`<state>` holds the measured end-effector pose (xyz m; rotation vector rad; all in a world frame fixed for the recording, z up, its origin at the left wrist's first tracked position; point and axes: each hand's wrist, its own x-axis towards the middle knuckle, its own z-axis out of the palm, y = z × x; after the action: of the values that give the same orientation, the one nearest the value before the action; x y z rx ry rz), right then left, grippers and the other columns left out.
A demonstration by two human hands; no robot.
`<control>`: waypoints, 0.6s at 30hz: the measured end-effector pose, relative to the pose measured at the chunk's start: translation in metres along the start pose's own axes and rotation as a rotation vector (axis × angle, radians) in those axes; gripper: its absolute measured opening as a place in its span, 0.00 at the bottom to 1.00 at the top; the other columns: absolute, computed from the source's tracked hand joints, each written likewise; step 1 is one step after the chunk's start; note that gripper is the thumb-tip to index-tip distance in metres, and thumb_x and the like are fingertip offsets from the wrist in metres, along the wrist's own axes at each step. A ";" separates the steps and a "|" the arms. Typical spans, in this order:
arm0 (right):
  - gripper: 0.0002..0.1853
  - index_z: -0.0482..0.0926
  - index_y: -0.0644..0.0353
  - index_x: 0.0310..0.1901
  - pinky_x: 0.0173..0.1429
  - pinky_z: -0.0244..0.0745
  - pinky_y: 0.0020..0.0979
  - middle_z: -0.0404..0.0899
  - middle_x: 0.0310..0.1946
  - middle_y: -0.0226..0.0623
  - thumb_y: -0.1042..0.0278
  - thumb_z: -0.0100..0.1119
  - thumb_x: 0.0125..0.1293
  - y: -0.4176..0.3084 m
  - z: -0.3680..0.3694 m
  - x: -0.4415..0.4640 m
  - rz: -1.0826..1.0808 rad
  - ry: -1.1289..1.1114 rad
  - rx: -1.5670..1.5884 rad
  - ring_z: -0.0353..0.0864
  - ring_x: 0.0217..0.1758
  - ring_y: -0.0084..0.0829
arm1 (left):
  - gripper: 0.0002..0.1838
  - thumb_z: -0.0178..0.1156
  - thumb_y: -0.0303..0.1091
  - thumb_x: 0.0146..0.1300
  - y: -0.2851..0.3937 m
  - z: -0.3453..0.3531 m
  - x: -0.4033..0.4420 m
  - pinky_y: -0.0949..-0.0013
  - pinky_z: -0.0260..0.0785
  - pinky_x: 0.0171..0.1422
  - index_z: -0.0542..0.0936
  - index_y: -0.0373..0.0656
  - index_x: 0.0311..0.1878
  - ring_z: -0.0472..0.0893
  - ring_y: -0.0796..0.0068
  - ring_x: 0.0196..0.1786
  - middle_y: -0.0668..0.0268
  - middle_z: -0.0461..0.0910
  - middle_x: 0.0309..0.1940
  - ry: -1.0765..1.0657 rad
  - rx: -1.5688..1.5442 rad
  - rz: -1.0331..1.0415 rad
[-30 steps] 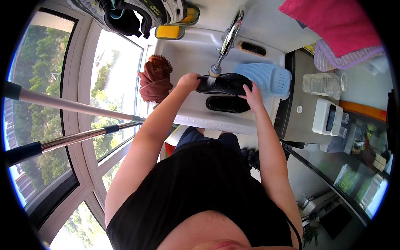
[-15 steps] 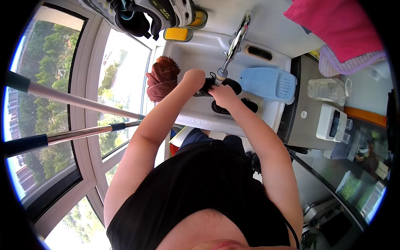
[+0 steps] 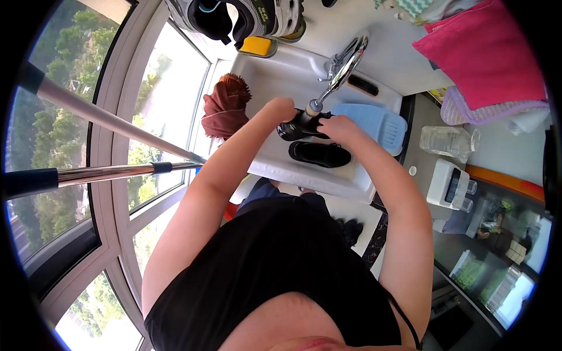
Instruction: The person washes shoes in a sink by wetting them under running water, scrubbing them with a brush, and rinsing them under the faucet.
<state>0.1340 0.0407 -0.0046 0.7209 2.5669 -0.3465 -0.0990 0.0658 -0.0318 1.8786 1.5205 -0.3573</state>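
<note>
A black shoe [image 3: 291, 130] is held under the faucet [image 3: 342, 71] in the white sink [image 3: 264, 161], its glossy toe end to the left. My left hand [image 3: 281, 110] closes on the shoe's far side, fingers partly hidden. On its right end, my right hand [image 3: 341, 128] pinches the upper edge beside the faucet's nozzle. Whether water runs is hard to tell. A second black shoe [image 3: 320, 154] lies upright in the basin just nearer to me. Behind the right hand rests a light blue washboard [image 3: 380, 126].
A brown cloth [image 3: 225, 111] hangs over the sink's left rim. On the back ledge sit a yellow sponge [image 3: 256, 45] and a dark-bristled brush [image 3: 363, 85], with grey sneakers [image 3: 257, 17] above. Two poles [image 3: 111, 120] slant in from the left. A clear plastic jug [image 3: 448, 142] stands right.
The held shoe has turned, its toe now toward the left. The second shoe shows more fully. The view has shifted slightly, and my right hand sits to the right of the nozzle.
</note>
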 end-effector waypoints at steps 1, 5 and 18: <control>0.07 0.82 0.52 0.40 0.46 0.81 0.46 0.78 0.46 0.37 0.71 0.56 0.64 0.003 -0.008 -0.002 -0.007 -0.058 -0.009 0.83 0.50 0.42 | 0.23 0.59 0.49 0.69 0.003 -0.005 -0.005 0.53 0.79 0.40 0.85 0.34 0.46 0.87 0.52 0.40 0.50 0.86 0.35 -0.039 -0.086 -0.050; 0.06 0.81 0.54 0.40 0.46 0.83 0.44 0.77 0.48 0.40 0.72 0.55 0.64 -0.007 -0.035 -0.018 0.054 0.048 -0.029 0.83 0.49 0.42 | 0.27 0.58 0.50 0.68 0.000 -0.004 -0.036 0.55 0.79 0.34 0.80 0.36 0.58 0.87 0.54 0.37 0.48 0.85 0.43 -0.088 -0.477 -0.051; 0.09 0.79 0.62 0.45 0.58 0.79 0.45 0.75 0.54 0.47 0.70 0.51 0.68 -0.053 -0.031 -0.024 0.459 0.396 0.306 0.78 0.59 0.47 | 0.42 0.63 0.58 0.65 -0.004 0.047 -0.075 0.54 0.67 0.70 0.65 0.40 0.74 0.76 0.46 0.63 0.43 0.77 0.59 0.509 -0.886 0.156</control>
<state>0.1130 -0.0031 0.0401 1.5939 2.6157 -0.4859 -0.1139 -0.0216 -0.0224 1.3721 1.4601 0.8072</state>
